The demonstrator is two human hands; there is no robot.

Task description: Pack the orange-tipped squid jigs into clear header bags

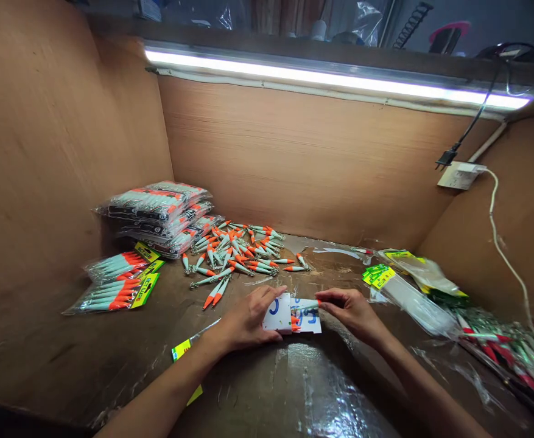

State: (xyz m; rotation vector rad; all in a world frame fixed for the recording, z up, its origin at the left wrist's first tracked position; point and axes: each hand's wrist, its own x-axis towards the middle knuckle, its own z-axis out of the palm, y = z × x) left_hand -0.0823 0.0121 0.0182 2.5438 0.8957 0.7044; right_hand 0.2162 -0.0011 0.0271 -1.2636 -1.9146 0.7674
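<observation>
My left hand (pixel 247 319) grips a small white card holder (pixel 276 315) with blue handwriting, thumb at its lower edge and fingers along its top. Orange tips of fishing lures (pixel 295 322) show in the holder's open right part. My right hand (pixel 351 311) pinches the orange end of a pale fishing lure (pixel 311 305), which lies across that open part. Just beyond my hands is a loose pile of orange-and-white lures (pixel 234 250) with metal hooks. Two of these lures (pixel 216 293) lie apart, nearer to my left hand.
Stacked clear packs of lures (pixel 157 210) stand at the back left. In front lie bagged lures (pixel 118 292) with yellow-green header cards. Flat clear bags (pixel 417 304) are on the right, beside red-and-white lures (pixel 499 347). A plug (pixel 447 158) hangs near the socket box (pixel 461 175).
</observation>
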